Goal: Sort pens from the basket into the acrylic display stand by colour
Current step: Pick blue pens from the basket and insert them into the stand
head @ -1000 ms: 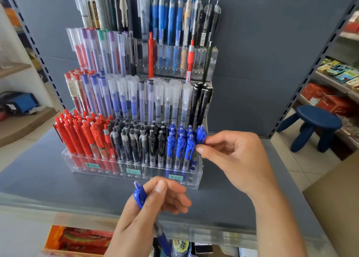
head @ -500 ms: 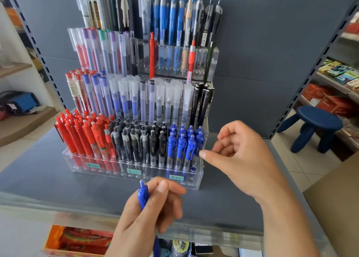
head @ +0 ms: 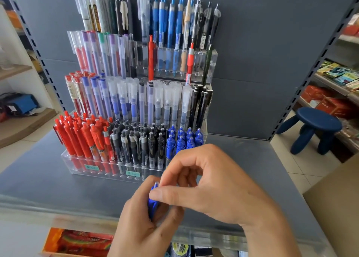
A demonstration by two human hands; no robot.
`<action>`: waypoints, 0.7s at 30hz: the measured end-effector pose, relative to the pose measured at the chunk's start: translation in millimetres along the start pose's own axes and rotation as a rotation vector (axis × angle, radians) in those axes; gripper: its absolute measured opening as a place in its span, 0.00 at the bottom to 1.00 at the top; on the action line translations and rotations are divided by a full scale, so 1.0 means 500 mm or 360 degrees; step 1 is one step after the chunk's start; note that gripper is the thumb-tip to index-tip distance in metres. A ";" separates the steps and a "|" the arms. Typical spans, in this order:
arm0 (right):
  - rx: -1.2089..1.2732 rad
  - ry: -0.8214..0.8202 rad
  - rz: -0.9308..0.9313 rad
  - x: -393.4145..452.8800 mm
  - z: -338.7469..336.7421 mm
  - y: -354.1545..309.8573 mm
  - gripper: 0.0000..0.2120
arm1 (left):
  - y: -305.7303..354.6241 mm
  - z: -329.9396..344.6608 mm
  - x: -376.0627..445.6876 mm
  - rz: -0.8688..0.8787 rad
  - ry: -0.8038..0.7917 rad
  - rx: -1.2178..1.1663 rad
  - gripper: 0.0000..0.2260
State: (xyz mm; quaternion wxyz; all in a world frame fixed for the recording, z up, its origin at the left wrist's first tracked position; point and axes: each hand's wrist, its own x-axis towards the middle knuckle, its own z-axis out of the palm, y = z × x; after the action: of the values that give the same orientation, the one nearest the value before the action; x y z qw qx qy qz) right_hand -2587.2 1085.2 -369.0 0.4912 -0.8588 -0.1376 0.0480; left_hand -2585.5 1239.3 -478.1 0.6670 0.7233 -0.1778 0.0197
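A tiered acrylic display stand (head: 101,169) stands on the grey shelf, its front row filled with red pens (head: 81,138), black pens (head: 139,144) and blue pens (head: 184,140). In front of the stand, my left hand (head: 139,229) grips a blue pen (head: 152,204) upright, most of its barrel hidden in the fist. My right hand (head: 219,184) has come over it, and its thumb and forefinger pinch the pen's top end. The basket is out of view.
The grey shelf (head: 38,186) ends in a front lip just below my hands. An orange box of packets (head: 77,243) sits below at the left. A blue stool (head: 314,128) and a cardboard box (head: 334,208) stand at the right.
My right hand left the blue pens in the stand's front row and came down and left onto the pen in my left hand, which rose a little toward it.
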 end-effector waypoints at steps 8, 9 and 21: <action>0.0077 -0.0057 0.0056 0.000 -0.002 0.003 0.06 | 0.001 0.002 -0.002 0.0107 0.0010 0.0049 0.11; 0.0084 -0.0042 0.0050 0.000 -0.003 0.004 0.06 | -0.001 0.002 -0.002 0.0101 -0.0009 0.0013 0.12; 0.0478 0.0379 -0.0162 -0.005 -0.024 0.025 0.09 | 0.025 0.008 -0.002 0.0188 0.0139 -0.0209 0.17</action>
State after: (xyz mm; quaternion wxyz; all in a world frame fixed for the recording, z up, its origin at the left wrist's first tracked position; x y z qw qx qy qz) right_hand -2584.4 1068.3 -373.7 0.6284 -0.7674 -0.1129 -0.0589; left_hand -2590.5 1235.2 -466.9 0.7178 0.6646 -0.1919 0.0789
